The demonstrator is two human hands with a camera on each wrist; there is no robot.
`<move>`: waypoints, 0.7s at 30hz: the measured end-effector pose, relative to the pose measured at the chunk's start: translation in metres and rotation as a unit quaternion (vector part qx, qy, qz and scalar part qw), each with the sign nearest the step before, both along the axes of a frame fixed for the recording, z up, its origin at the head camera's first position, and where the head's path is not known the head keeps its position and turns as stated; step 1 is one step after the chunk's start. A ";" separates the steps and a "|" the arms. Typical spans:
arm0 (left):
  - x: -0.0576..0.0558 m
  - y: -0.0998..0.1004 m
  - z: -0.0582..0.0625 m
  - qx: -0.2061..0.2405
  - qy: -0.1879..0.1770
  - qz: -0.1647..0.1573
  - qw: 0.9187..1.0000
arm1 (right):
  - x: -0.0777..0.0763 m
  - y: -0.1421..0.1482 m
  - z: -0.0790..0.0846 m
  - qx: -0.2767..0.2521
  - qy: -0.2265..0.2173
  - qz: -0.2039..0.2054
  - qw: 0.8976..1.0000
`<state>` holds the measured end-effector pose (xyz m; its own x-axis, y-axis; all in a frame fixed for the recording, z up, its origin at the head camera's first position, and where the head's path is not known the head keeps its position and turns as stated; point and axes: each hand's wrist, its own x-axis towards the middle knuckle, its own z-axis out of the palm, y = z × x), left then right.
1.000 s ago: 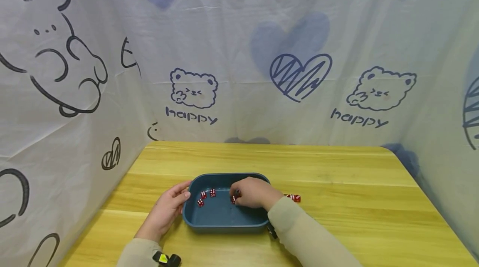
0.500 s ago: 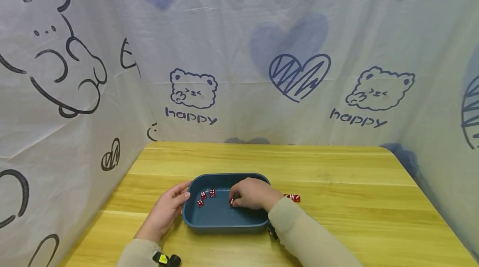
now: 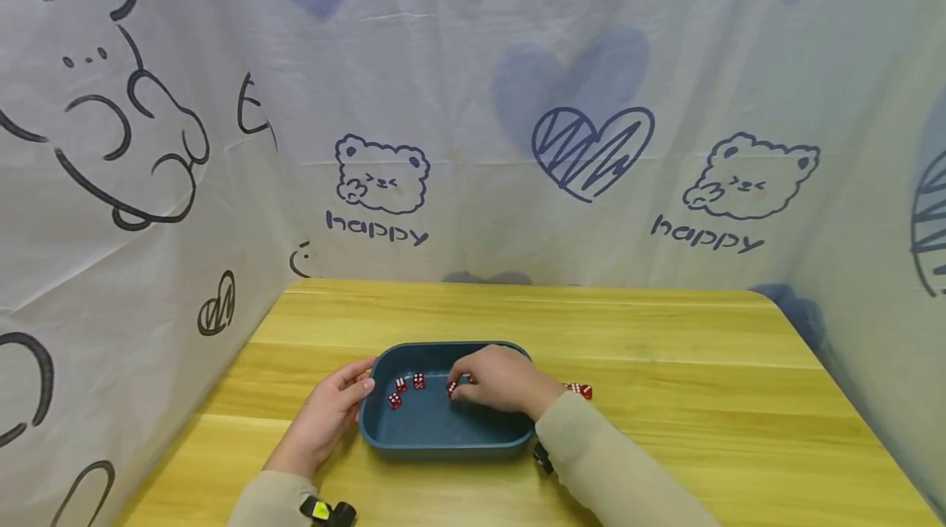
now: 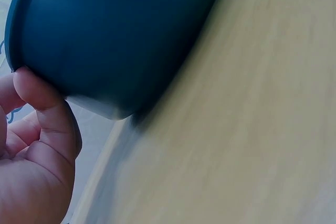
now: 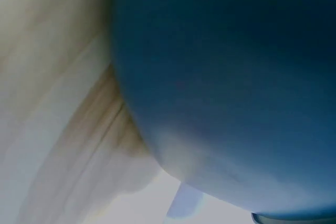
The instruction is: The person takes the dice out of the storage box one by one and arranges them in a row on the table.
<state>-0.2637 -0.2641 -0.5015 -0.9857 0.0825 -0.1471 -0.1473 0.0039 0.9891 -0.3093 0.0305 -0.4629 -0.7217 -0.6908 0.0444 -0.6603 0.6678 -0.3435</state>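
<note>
A dark blue, round-cornered plastic tray (image 3: 443, 455) stands on the table. My left hand (image 3: 328, 412) holds its left end, thumb at the rim; the left wrist view shows the thumb (image 4: 42, 98) against the tray's outer wall. Over the tray's right half, my right hand (image 3: 498, 379) pinches a red die (image 3: 452, 389) with white dots between thumb and fingers. Three red dice lie loosely grouped in the left part, one of them a die (image 3: 395, 400) nearest the front. The right wrist view has only the tray's outer wall (image 5: 220, 103), without the hand.
More red dice (image 3: 580, 390) sit on the table just right of the tray, partly hidden by the right wrist. The yellow wooden table (image 3: 702, 396) runs back to a white printed curtain (image 3: 473, 215), which also hangs at both sides.
My right hand has shifted slightly left inside the tray with the die between its fingertips. The left hand has stayed on the tray's left end, and the three dice there lie as before.
</note>
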 end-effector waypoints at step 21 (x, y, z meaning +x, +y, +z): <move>0.001 0.001 0.003 0.005 0.000 -0.004 1.000 | 0.002 0.004 0.009 0.010 0.032 0.009 0.999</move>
